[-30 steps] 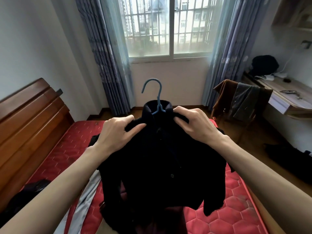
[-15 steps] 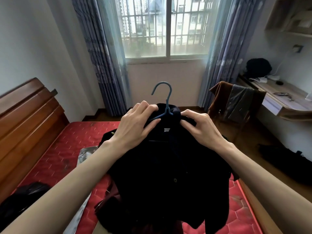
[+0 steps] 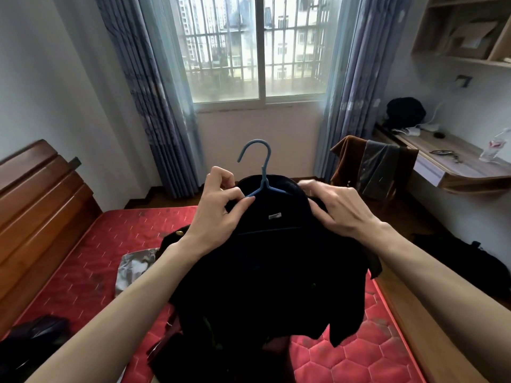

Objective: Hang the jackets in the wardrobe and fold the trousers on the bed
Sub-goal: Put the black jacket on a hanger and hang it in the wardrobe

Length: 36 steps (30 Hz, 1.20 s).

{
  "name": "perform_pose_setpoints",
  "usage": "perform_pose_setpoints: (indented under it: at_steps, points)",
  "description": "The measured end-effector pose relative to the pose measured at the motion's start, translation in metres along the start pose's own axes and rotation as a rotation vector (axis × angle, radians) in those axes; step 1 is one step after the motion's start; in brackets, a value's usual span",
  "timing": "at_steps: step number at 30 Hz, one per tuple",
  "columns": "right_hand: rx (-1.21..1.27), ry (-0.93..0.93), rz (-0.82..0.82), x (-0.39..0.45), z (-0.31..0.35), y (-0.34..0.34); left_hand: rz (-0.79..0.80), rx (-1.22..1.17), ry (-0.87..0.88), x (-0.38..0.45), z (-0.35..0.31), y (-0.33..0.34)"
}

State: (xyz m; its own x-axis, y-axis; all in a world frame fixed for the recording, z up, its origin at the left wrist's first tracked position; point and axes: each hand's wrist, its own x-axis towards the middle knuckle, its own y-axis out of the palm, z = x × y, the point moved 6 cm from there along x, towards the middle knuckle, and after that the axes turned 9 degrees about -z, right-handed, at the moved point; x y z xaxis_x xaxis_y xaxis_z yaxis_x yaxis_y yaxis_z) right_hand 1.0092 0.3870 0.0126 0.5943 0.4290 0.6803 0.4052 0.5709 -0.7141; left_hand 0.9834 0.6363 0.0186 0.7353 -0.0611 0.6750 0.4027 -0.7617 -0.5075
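While both hands hold a jacket [image 3: 265, 272], red mattress [image 3: 91, 258] below — barred window [image 3: 257, 48] beyond.

A home bedroom: a bed [image 3: 91, 244] with red mattress and wooden headboard [image 3: 36, 205], a curtained window [image 3: 257, 51], and a wall-mounted tabletop [image 3: 453, 164].

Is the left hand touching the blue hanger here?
Touching. The head view shows the left hand pinching the blue hanger at its left shoulder arm, where it enters the black jacket collar.
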Motion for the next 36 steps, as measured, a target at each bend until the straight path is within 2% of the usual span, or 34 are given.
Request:
perform_pose_setpoints:
  at_steps: [2,4,6,8,13,18,25,29,33,36]
  points:
    - [0.1,-0.024,-0.121,0.002,0.01,-0.011,-0.002,0.006,0.011,0.0,-0.005,0.0]
    - [0.085,-0.155,-0.206,0.008,0.028,-0.016,0.009,0.009,0.015,0.0,-0.01,0.002]
    - [0.018,-0.262,-0.175,0.015,0.04,-0.011,0.012,0.014,0.036,0.0,-0.016,0.004]
    - [-0.01,-0.276,-0.112,0.017,0.037,-0.001,0.002,0.021,0.057,-0.002,-0.02,0.006]
    - [0.094,-0.039,-0.009,0.0,0.002,0.014,0.014,-0.009,0.057,-0.005,-0.026,0.005]
    - [0.093,-0.064,-0.078,-0.016,0.002,0.024,0.094,0.004,0.121,-0.015,-0.026,0.018]
    - [0.275,0.07,-0.101,-0.027,-0.006,0.021,0.13,0.188,0.192,-0.013,-0.029,0.028]
    - [0.335,0.132,-0.094,-0.033,-0.009,0.009,0.081,0.158,0.164,-0.006,-0.037,0.029]
    - [0.301,0.183,-0.088,-0.043,-0.011,-0.008,0.006,0.295,0.244,-0.004,-0.045,0.037]
    - [0.245,0.224,-0.078,-0.052,-0.012,-0.025,-0.024,0.272,0.298,-0.005,-0.052,0.051]
